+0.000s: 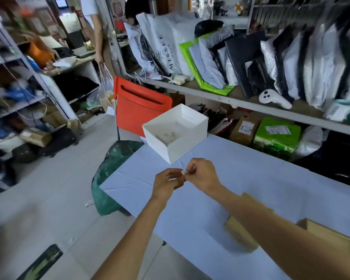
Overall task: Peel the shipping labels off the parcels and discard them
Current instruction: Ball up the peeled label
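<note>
Green bag (pixel 109 174) sat on the floor, left of and nearer me than the white box (pixel 190 142), against the table's left edge. My left hand (pixel 167 183), just in front of the box, pinched a small white label scrap (pixel 183 172) between thumb and fingertips. My right hand (pixel 202 175) pinched the same scrap from the other side, other fingers curled in. The scrap hung over the table (pixel 251 168), just short of the box's near corner.

Small bits lay in the box's bottom, so I judged some peeling done and this piece a short drop from discarded. Cardboard parcels (pixel 238 233) lay right of the box and nearer me, under my right forearm. They were blurred, so I couldn't tell what labels were left.

Room: open tabletop between hands and box; the table's left edge ran near my left hand.
</note>
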The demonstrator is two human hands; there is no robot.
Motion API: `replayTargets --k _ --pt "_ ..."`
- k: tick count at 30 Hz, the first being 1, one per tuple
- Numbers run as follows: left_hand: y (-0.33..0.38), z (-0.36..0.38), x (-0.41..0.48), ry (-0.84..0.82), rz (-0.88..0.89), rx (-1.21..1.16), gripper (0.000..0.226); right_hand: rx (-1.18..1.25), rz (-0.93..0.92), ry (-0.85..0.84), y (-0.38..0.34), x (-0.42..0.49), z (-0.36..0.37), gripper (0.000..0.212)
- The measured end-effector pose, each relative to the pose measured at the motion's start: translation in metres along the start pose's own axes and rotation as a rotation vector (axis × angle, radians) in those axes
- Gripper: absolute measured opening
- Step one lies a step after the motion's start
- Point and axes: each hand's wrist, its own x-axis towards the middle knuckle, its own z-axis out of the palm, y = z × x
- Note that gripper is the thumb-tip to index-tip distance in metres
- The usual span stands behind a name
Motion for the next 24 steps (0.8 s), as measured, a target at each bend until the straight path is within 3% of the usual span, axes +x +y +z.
replayTargets --k 6,10,13,16,24 --pt "0.016 -0.009 0.052 0.032 0.124 0.182 0.031 -0.050 -0.013 -0.015 -0.010 0.060 0.004 0.016" --pt "0.025 -0.022 0.088 0.120 0.183 0.610 0.035 -0.092 -0.003 -0.062 -0.007 0.099 0.005 0.013" --pt "0.040 -0.036 0.119 0.071 0.196 0.985 0.032 -0.118 0.013 -0.081 -0.010 0.126 0.005 0.012" --pt "0.056 -0.046 0.147 -0.011 0.188 1.205 0.032 -0.145 0.008 -0.082 -0.014 0.154 0.007 0.014" --pt "0.101 -0.054 0.210 -0.066 0.252 1.361 0.034 -0.243 0.021 -0.037 -0.026 0.229 0.030 0.014"
